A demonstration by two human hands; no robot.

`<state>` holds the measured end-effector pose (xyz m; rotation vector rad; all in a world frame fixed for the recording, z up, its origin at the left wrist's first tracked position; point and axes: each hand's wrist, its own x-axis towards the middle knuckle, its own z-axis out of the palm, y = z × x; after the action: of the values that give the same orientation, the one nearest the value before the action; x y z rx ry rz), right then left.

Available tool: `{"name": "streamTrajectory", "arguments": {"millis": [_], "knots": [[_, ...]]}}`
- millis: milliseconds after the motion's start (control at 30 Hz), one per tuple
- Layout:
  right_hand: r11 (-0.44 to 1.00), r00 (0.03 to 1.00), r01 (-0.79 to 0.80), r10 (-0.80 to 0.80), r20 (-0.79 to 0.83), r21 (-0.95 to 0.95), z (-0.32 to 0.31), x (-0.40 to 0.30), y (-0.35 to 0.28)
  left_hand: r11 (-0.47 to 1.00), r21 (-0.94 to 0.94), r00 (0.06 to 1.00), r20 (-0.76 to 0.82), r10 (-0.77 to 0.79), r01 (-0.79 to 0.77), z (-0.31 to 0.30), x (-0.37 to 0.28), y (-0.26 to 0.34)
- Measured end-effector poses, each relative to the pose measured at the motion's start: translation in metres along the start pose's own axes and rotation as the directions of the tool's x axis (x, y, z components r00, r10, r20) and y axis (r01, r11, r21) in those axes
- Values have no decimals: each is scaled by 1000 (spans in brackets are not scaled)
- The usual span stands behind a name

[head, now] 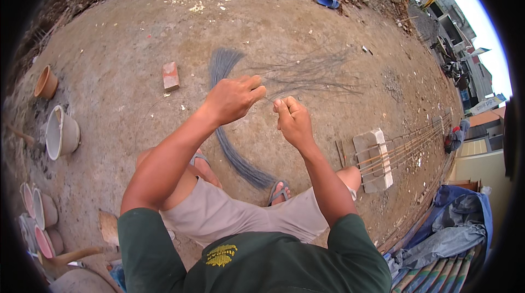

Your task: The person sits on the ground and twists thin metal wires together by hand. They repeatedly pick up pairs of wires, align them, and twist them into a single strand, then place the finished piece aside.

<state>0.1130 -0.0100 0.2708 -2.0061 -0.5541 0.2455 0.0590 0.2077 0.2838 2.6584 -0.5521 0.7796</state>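
Observation:
My left hand (238,98) has its fingers closed on a thin strand of wire (268,99), and my right hand (293,122) pinches the same strand just to the right. Between the two hands only a short length of it shows. Below my left hand and forearm, a curved bundle of grey binding wire (242,161) lies on the ground, its upper end fanned out and its middle partly hidden by my arm. Loose thin wires (316,73) are spread on the ground beyond my hands.
A red brick (170,76) lies left of the bundle. Several buckets (62,133) stand at the left. On the right, a rebar cage (410,145) rests on a pale block (373,161). Farther off are a blue sandal (327,2) and, lower right, a tarpaulin (455,219).

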Motion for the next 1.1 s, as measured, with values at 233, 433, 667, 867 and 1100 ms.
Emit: {"name": "streamTrajectory", "arguments": {"millis": [233, 433, 667, 867, 1100], "knots": [[702, 884, -459, 297, 362, 545, -17, -5, 5, 1000, -24, 1000, -3, -2, 2, 1, -7, 3], [809, 824, 518, -559, -91, -277, -13, -10, -13, 997, -33, 996, 66, -66, 69, -9, -7, 0], [767, 859, 468, -512, 21, -438, -12, -4, 0, 999, -28, 996, 85, -39, 42, -10, -2, 3], [625, 859, -493, 236, 455, 606, -19, -9, -1, 999, -7, 998, 55, 39, -38, -13, -1, 8], [692, 915, -387, 210, 343, 609, -11, -24, 12, 999, -54, 993, 119, 10, -4, -11, -4, 15]]}}
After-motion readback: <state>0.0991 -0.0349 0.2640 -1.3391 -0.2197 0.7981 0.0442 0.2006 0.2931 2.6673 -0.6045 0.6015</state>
